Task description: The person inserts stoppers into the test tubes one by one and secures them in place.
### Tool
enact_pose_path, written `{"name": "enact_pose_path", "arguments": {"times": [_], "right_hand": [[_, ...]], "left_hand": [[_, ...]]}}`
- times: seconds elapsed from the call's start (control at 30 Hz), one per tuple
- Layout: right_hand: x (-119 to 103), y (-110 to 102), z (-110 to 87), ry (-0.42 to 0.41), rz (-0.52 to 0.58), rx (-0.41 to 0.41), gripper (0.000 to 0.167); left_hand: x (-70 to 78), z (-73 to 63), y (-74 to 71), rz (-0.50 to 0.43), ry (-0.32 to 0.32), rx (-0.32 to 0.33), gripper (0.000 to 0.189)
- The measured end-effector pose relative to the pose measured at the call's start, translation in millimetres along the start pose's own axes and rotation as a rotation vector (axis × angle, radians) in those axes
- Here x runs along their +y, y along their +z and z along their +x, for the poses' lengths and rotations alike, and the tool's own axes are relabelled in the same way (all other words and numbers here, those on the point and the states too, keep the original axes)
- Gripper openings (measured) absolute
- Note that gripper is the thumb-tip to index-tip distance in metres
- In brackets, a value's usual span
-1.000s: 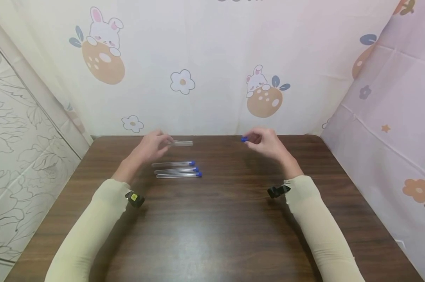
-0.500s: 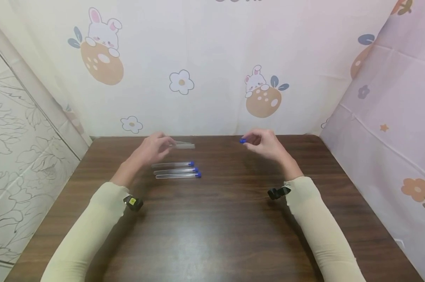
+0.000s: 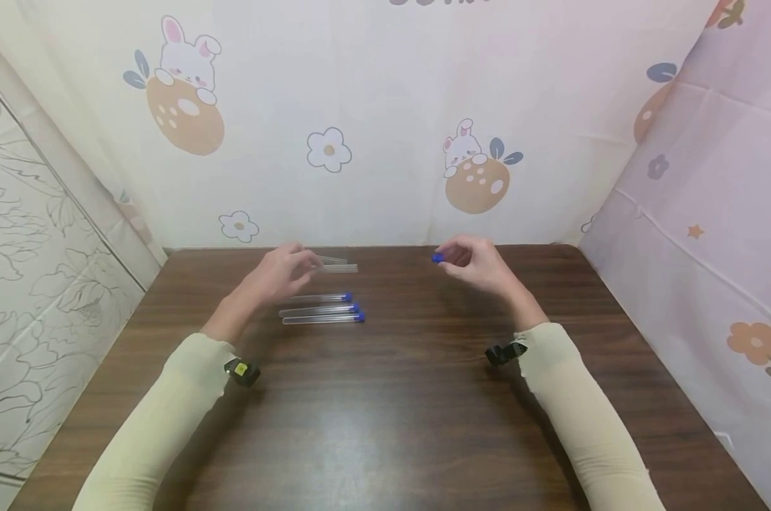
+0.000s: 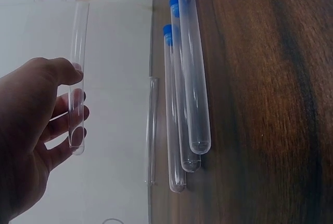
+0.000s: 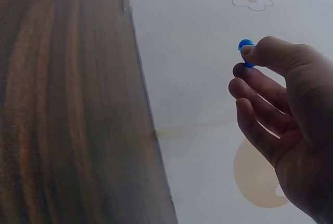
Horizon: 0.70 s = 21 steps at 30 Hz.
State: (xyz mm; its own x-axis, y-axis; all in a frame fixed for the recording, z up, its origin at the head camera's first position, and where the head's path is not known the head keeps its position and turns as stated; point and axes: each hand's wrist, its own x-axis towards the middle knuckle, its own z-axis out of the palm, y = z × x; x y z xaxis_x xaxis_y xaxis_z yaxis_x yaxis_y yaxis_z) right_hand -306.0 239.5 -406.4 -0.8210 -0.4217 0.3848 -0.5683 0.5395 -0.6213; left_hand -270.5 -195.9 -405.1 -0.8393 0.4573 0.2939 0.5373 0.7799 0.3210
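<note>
My left hand (image 3: 286, 271) pinches a clear test tube (image 4: 78, 31) between thumb and fingers. The tube has no cap, and its open end points right in the head view. Across from it, my right hand (image 3: 478, 264) holds a small blue cap (image 5: 245, 43) between thumb and fingertips, and a stretch of air separates cap and tube. Three test tubes with blue caps (image 4: 193, 73) lie side by side below my left hand, their capped ends to the right in the head view. Behind the held tube lies another uncapped tube (image 4: 152, 130), partly hidden by my left hand in the head view.
The dark wooden table (image 3: 385, 397) reaches back to a patterned curtain (image 3: 385, 85). More patterned cloth (image 3: 711, 213) hangs at the right, and a panel with line-drawn flowers (image 3: 28, 248) stands on the left. Each sleeve cuff carries a small black camera (image 3: 243, 372).
My left hand has shifted slightly right with the test tube, showing more of the tube behind it. My right hand has brought the cap a little left and down. The capped tubes stay put.
</note>
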Motion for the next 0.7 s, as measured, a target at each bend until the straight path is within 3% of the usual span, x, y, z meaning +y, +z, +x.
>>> {"name": "enact_pose_path", "arguments": {"times": [0.7], "right_hand": [[-6.7, 9.9, -3.3, -0.007, 0.090, -0.011, 0.019]], "left_hand": [[12.2, -2.2, 3.1, -0.035, 0.032, 0.012, 0.022]]}}
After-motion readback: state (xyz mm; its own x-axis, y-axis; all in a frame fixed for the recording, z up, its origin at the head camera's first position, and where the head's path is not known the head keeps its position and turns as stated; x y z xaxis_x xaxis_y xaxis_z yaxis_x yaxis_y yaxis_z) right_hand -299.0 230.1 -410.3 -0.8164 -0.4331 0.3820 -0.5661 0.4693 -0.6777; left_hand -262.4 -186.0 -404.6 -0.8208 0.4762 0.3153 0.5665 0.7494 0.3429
